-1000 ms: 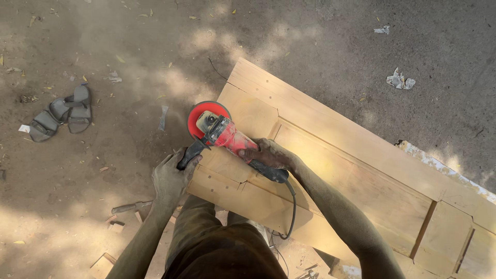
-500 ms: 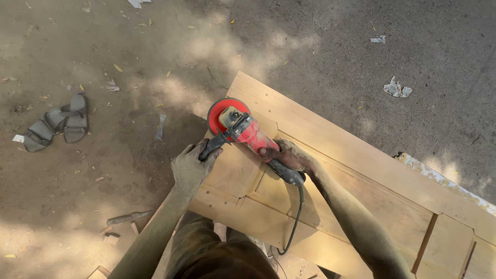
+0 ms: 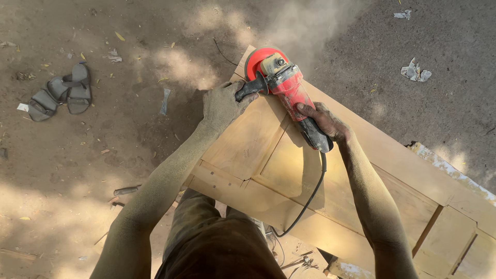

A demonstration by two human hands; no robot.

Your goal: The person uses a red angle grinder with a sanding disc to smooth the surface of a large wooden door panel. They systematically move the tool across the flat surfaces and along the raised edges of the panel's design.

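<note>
From the head camera, the red angle grinder sits at the far corner of the panelled wooden door, its disc end over the door's edge. The left hand has its fingers wrapped tight round the black side handle; the right hand has its fingers closed round the grinder's rear body, where the black cable loops down toward the person's trousers.

Compared with half a second earlier, the grinder has travelled further along the door toward that far corner, both hands have gone with it, and a thicker cloud of dust now drifts up beyond the disc.

The door serves as the surface and lies flat, pale and freshly sanded, raised off the ground. Around it is bare dirt ground, dappled with sun and shade. A pair of grey sandals lies well apart to the left, and a crumpled scrap of paper lies to the right
</note>
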